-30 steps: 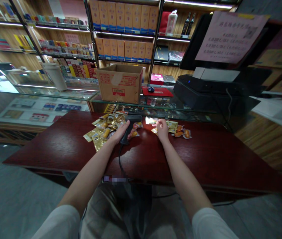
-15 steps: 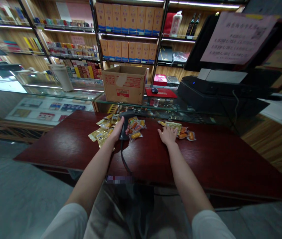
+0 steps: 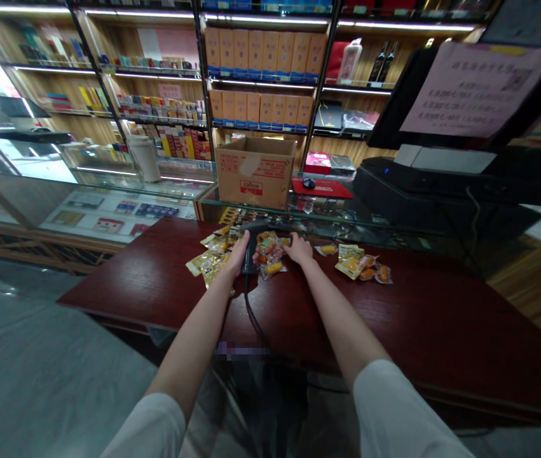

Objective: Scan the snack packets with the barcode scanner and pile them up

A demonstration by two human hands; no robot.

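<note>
My left hand [image 3: 238, 256] is wrapped round the handle of a black barcode scanner [image 3: 250, 251], which stands upright above the dark red table, its cord trailing toward me. Just right of the scanner lies a pile of small snack packets [image 3: 270, 254] in clear wrappers, orange and yellow inside. At that pile's right edge, my right hand [image 3: 300, 249] has thumb and fingers closed about a yellow snack packet [image 3: 286, 242]. Gold snack packets [image 3: 207, 262] lie left of the scanner, partly behind my left hand. Farther right is another group of gold and orange packets [image 3: 363, 266].
An open cardboard box [image 3: 253, 178] stands on the glass counter behind the table [image 3: 146, 273]. A mouse [image 3: 308, 183] rests on a red mat. To the right are a monitor [image 3: 408, 95] and a black printer-like machine [image 3: 394, 191]. A pale cup [image 3: 143, 159] stands at left.
My right hand has moved left from the right-hand packets to the middle pile, its fingers now at a yellow packet. My left hand still holds the scanner. The view has shifted slightly.
</note>
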